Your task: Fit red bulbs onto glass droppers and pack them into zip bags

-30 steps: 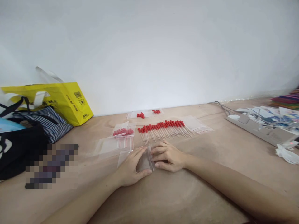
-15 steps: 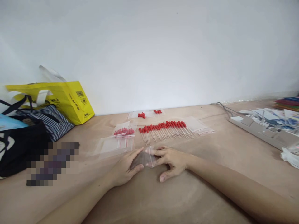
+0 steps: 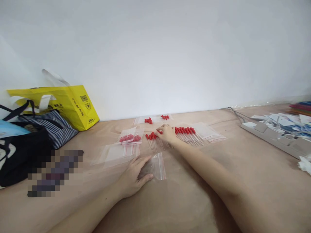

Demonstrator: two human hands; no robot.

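My left hand (image 3: 136,176) rests on the table with thumb and fingers apart, touching the left side of a small clear zip bag (image 3: 159,165) that lies flat. Beyond the bag runs a row of thin pale sticks with red tips (image 3: 186,130). Over the left-middle part of this row is my right hand (image 3: 167,133), its fingers bent, with a red tip showing between thumb and fingers. The hand and forearm hide several sticks behind them.
Clear bags holding red pieces (image 3: 130,138) lie left of the row. Flat clear bags (image 3: 113,153) are nearer. More red pieces (image 3: 148,121) sit at the wall. A yellow bag (image 3: 82,106) stands left; a power strip (image 3: 267,136) lies right.
My right hand has left the zip bag and moved forward to the red-tipped sticks. My left hand stays at the bag, which now lies more fully in view.
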